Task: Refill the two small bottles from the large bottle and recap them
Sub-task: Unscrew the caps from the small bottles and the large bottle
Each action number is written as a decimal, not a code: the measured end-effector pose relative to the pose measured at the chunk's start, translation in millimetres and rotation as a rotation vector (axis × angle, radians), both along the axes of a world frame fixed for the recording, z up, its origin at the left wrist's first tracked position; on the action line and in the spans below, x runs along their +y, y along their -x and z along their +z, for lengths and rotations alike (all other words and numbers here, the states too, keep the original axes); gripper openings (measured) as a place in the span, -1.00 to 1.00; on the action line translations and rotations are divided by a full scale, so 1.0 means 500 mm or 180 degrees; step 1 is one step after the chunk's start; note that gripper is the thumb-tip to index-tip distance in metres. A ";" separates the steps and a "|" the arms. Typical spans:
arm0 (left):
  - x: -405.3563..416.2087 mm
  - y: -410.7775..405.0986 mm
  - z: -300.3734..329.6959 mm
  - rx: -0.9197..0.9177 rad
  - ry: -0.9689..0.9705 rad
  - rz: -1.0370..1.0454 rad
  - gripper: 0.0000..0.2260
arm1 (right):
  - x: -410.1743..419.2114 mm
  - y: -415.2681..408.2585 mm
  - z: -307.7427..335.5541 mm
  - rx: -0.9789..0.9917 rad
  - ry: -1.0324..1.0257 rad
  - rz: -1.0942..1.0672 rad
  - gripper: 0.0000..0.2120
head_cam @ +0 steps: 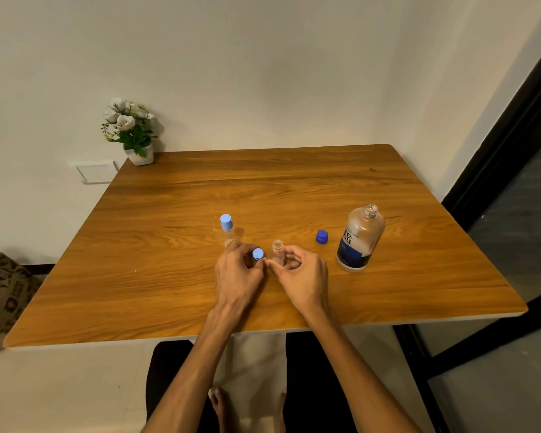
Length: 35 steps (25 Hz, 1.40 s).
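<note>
Steadying the small clear uncapped bottle (278,253) with the right hand (300,276), fingers curled round it, left of the large open clear bottle (359,239); pinching the light-blue round cap (258,254) in the left hand (238,276). Best seated squarely, then twisted. Second capped small bottle (228,229) farther left.

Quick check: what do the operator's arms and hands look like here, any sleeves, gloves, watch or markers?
Both forearms are bare up to the frame's bottom edge, with no sleeves in view. The left hand and right hand wear no gloves, and I see no rings, watch, wristband, tracking markers or cables on either. Lean forearms with visible tendons.
</note>
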State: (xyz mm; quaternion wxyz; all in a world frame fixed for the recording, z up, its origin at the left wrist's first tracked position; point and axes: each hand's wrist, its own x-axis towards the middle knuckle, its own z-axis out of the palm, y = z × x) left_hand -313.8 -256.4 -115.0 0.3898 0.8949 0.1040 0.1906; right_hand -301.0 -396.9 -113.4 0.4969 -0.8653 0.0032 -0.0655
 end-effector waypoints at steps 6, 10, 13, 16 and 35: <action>-0.002 -0.031 0.015 0.0100 -0.0263 -0.0193 -0.67 | -0.019 -0.006 0.014 0.0077 0.0115 0.0070 -0.60; 0.013 0.007 0.009 -0.0293 -0.0170 -0.0099 -0.65 | -0.031 0.011 0.020 0.0042 0.0123 -0.0080 -0.31; 0.041 0.032 0.031 -0.1025 -0.0024 0.0375 -0.80 | -0.030 0.045 0.040 -0.0837 -0.0034 -0.0476 -0.46; 0.083 -0.001 0.055 -0.0786 0.0041 0.0561 -0.61 | 0.017 0.066 0.069 -0.1452 -0.0238 -0.0185 -0.77; 0.112 0.039 0.054 -0.0677 0.1214 0.0189 -0.72 | 0.170 0.052 0.035 -0.0183 -0.0232 0.0626 -0.91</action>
